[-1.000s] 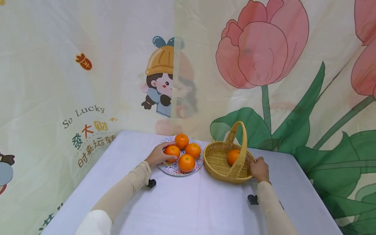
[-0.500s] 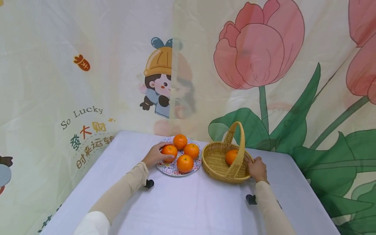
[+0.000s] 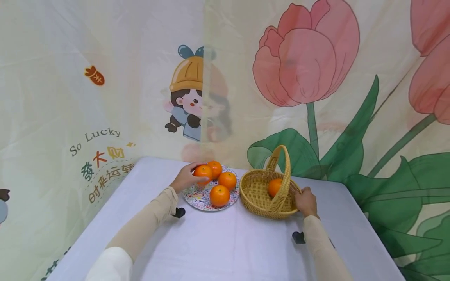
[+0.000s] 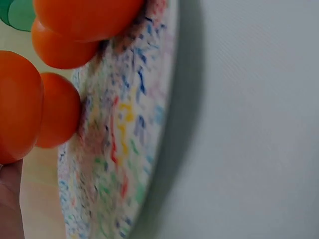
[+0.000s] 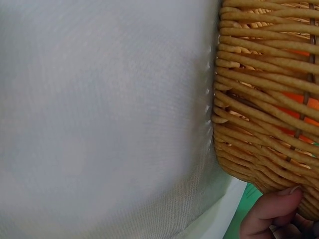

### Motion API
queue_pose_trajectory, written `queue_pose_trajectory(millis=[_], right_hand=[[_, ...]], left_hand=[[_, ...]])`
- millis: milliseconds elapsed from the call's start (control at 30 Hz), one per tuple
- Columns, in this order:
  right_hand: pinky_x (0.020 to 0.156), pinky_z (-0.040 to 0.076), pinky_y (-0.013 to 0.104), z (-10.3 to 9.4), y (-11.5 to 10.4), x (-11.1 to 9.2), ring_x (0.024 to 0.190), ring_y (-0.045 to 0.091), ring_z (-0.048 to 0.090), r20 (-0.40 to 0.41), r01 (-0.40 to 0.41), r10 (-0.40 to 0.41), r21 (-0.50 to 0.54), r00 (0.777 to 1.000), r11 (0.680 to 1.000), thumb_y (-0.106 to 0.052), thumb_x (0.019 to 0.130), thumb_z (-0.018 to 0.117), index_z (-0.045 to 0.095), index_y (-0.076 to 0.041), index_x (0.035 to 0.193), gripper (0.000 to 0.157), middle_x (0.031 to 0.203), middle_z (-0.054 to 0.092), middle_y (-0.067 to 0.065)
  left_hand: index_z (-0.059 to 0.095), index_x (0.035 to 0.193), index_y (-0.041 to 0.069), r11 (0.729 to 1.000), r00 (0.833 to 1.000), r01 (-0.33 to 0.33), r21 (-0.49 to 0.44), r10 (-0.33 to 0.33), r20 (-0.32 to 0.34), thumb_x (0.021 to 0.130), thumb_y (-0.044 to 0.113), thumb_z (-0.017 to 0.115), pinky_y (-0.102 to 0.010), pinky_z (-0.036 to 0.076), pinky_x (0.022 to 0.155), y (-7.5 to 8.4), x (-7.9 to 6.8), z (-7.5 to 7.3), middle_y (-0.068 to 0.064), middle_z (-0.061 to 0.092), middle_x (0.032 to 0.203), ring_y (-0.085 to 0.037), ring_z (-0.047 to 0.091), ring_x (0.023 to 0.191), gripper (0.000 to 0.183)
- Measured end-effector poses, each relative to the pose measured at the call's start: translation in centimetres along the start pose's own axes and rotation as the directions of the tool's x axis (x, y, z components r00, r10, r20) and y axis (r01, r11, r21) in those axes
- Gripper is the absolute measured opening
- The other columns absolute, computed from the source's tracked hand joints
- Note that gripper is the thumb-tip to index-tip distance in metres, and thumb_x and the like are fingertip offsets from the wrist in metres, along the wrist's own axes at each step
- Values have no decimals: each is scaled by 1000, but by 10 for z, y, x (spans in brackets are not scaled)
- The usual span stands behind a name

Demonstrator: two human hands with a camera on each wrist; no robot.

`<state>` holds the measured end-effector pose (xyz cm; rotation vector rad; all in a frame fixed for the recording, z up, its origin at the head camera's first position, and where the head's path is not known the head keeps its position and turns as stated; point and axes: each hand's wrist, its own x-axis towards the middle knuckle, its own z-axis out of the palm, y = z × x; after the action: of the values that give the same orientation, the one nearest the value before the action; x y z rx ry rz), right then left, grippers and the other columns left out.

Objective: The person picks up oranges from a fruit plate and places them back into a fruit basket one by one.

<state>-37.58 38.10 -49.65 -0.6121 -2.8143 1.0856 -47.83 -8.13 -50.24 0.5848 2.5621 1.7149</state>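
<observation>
My left hand [image 3: 186,178] grips a mandarin orange [image 3: 203,173] between thumb and fingers, held just above the speckled plate [image 3: 197,200]. In the left wrist view that orange [image 4: 18,107] shows at the left edge, apart from the plate's surface. Three other oranges sit on the plate, the nearest [image 3: 219,196] toward its front. To the plate's right stands a wicker basket [image 3: 258,197] with an arched handle and one orange [image 3: 275,187] inside. My right hand [image 3: 306,201] holds the basket's right rim; in the right wrist view its thumb [image 5: 279,204] presses the woven side.
A white cloth covers the table [image 3: 225,249]. Behind it hangs a printed curtain [image 3: 232,78] with tulips and a cartoon figure. Small black pieces [image 3: 299,237] show beside both wrists.
My left hand has raised its orange up off the plate, while the right hand stays on the basket's rim. The whole head view has shifted slightly left.
</observation>
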Motion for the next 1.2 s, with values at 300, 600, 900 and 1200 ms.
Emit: queue_pose_trajectory(millis=[300, 600, 900, 1200], right_hand=[[59, 48, 34, 2, 4, 4, 82, 30, 57, -24, -1, 1, -2, 1000, 1000, -27, 102, 39, 42, 8, 120, 40, 105, 55, 27], [58, 49, 33, 2, 2, 5, 82, 30, 58, -24, -16, 16, 17, 1000, 1000, -27, 102, 41, 42, 8, 121, 40, 107, 55, 28], [55, 48, 32, 4, 4, 5, 79, 28, 58, -28, -17, 17, 9, 999, 1000, -26, 102, 41, 42, 8, 120, 38, 104, 56, 27], [56, 48, 32, 2, 0, 3, 79, 28, 58, -33, -14, 15, 22, 999, 1000, -26, 102, 42, 43, 7, 119, 37, 104, 56, 27]], left_hand=[[56, 137, 17, 997, 998, -63, -45, 63, 11, 78, 41, 82, -44, 44, 103, 15, 19, 24, 2, 55, 133, -24, 54, 117, 69], [59, 132, 26, 990, 997, -80, -119, 80, -5, 77, 39, 83, -42, 45, 101, 46, 33, 50, 3, 56, 131, -22, 56, 113, 62], [56, 138, 16, 990, 995, -77, -116, 83, 48, 76, 42, 83, -39, 48, 97, 65, 52, 77, 6, 58, 129, -19, 58, 110, 72], [55, 139, 16, 989, 986, -79, -121, 96, 135, 74, 46, 83, -38, 50, 94, 77, 65, 106, 6, 56, 130, -19, 57, 110, 77]])
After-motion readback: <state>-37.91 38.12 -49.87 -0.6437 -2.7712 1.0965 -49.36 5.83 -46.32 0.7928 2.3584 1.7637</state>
